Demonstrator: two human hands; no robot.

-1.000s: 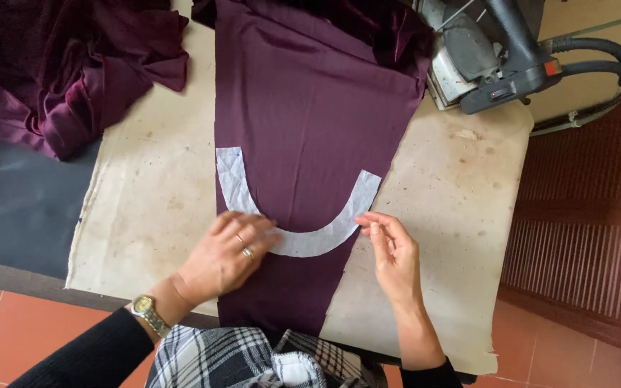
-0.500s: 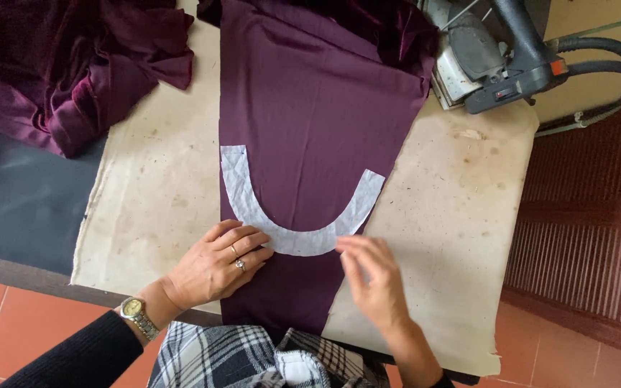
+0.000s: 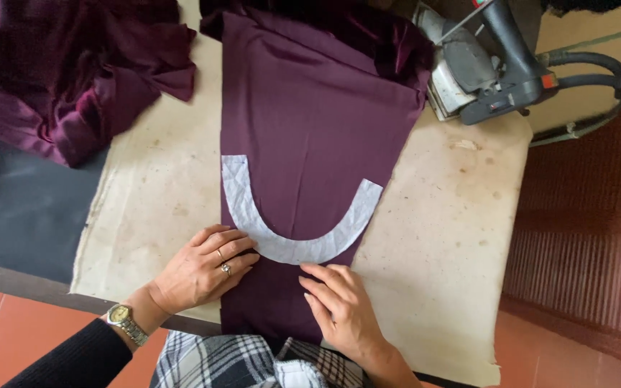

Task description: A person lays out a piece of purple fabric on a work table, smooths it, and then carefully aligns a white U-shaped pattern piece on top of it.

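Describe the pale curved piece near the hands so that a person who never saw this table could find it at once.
Start from the worn beige table and find the long flat panel of dark purple fabric lying down its middle. On the near end of that panel, just beyond the left hand and right hand, lies the pale grey U-shaped piece. It is the only light, curved shape on the purple cloth.

Single view from camera on my head, facing straight down, close over worn beige paper-covered worktable [image 3: 454, 237]; my forearms enter from bottom edge. No second view.
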